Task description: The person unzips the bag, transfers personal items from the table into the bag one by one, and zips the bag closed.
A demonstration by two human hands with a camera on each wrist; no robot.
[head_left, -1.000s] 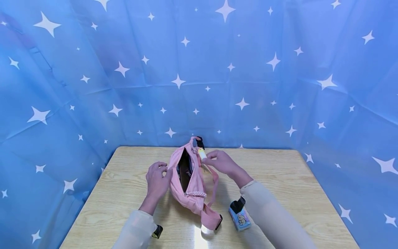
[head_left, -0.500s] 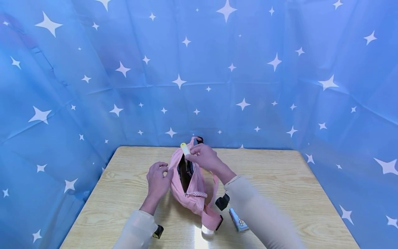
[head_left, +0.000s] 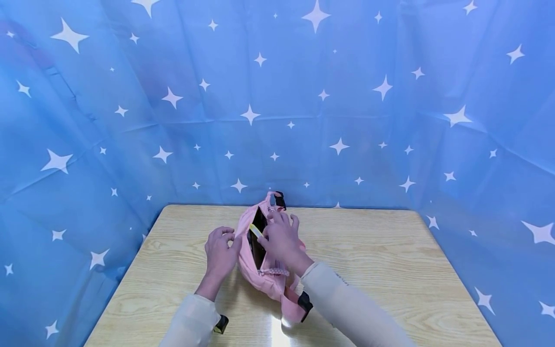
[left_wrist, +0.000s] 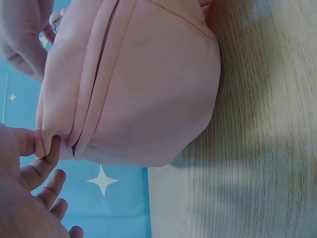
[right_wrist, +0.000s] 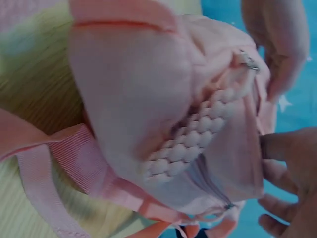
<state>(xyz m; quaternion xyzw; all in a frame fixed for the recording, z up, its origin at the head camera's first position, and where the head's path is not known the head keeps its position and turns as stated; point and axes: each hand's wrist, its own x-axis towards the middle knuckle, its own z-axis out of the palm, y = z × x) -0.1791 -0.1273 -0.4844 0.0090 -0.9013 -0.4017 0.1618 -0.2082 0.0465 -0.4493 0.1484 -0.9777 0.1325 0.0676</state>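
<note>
A pink waist bag [head_left: 249, 253] stands on the table with its main zip open, showing a dark inside. My left hand [head_left: 220, 251] pinches the fabric at the left edge of the opening between thumb and index finger; the left wrist view shows this pinch on the bag [left_wrist: 153, 94]. Over the opening, my right hand [head_left: 282, 238] holds a small, slim white stick with a yellow end [head_left: 256, 230], tilted toward the inside. What it is exactly I cannot tell. In the right wrist view, the right hand's fingers [right_wrist: 280, 176] lie at the bag's edge and the stick is hidden.
A braided pink zip pull [right_wrist: 193, 134] hangs on the bag's near side. Pink straps [right_wrist: 79, 158] trail beside it, with a black buckle [head_left: 280, 200] at the far end. The wooden table [head_left: 373, 250] reaches back to a blue star-patterned curtain [head_left: 295, 101].
My right hand has carried the white-and-yellow stick leftward from beside the bag, then nearer, down to the opening. My left hand keeps its place. The small blue printed box is now hidden behind the right arm.
</note>
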